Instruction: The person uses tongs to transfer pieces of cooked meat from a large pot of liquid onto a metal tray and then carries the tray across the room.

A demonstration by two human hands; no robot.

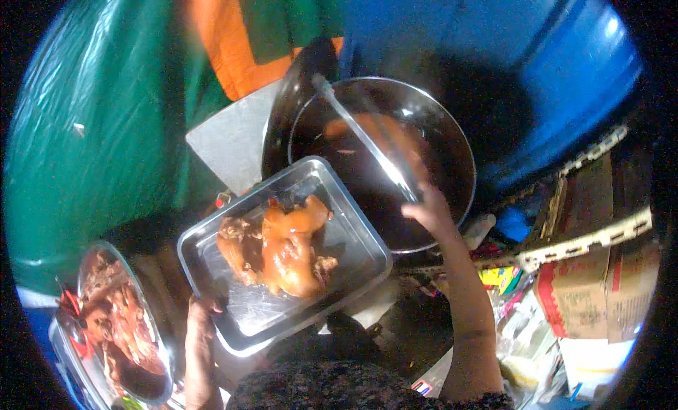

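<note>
My left hand (201,317) grips the lower left rim of a rectangular metal tray (360,261), which is tilted. On the tray lie glossy brown pieces of cooked meat (288,251) with skin on. To its upper right stands a large round pot (473,182) of dark liquid. My right hand (437,211) holds a long shiny metal utensil (365,140) over this pot. Motion blurs the utensil's far end, so its exact kind is unclear. Below it, a brownish piece of meat (389,132) shows in the liquid, its outline smeared.
A metal bowl (167,330) of meat stands at lower left. Behind hang a green tarpaulin (79,161) and a blue tarpaulin (402,23). A pale metal sheet (235,134) adjoins the pot. Cardboard boxes (582,299) and plastic bags (529,330) crowd the right.
</note>
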